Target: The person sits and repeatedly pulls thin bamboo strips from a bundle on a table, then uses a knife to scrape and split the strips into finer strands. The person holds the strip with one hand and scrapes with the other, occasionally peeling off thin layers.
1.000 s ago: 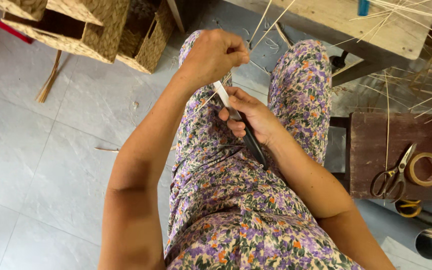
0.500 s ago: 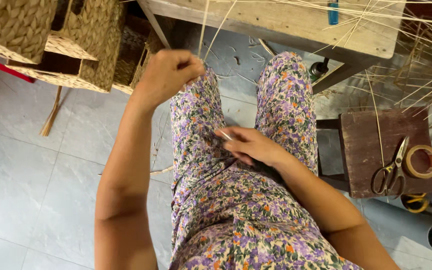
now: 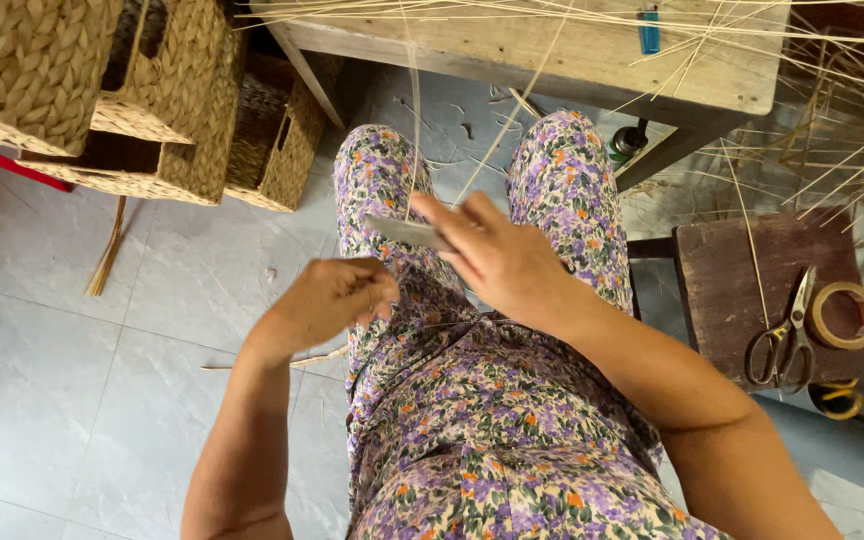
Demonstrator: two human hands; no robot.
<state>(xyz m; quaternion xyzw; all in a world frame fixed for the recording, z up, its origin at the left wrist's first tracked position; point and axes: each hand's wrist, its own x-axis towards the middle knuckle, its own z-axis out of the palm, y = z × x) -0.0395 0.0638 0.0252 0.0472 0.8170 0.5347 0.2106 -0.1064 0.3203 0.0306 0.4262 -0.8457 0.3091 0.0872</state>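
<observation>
- A second ago my left hand (image 3: 327, 300) was raised high, up by the woven baskets, drawing a strand out long; now it sits low over my lap in a loose fist, so I judge that pull finished and the strand gathered in for another pass.
- My right hand (image 3: 497, 262) has lifted off the thigh and now holds the flat, pale-bladed knife (image 3: 404, 231) level above my knees, blade pointing left.
- Right fingers: clamped on the knife's handle end, thumb laid along the top.
- Left fingers: curled together; I think they pinch the thin pale straw-coloured reed strand (image 3: 414, 140), but the strand is too fine there to be sure.
- The strand rises from just beside the blade tip toward the rough wooden worktop (image 3: 592, 55), where more loose reeds lie.
- The blade sits just above and to the right of my left fist, near it but apart.
- Off to my right, a small dark wooden stool (image 3: 722, 290) carries dark-handled scissors (image 3: 784, 335) and a roll of brown tape (image 3: 845, 315), well apart from both hands.
- Woven seagrass baskets (image 3: 152, 100) stand on the grey tiled floor (image 3: 72, 400) to my left.
</observation>
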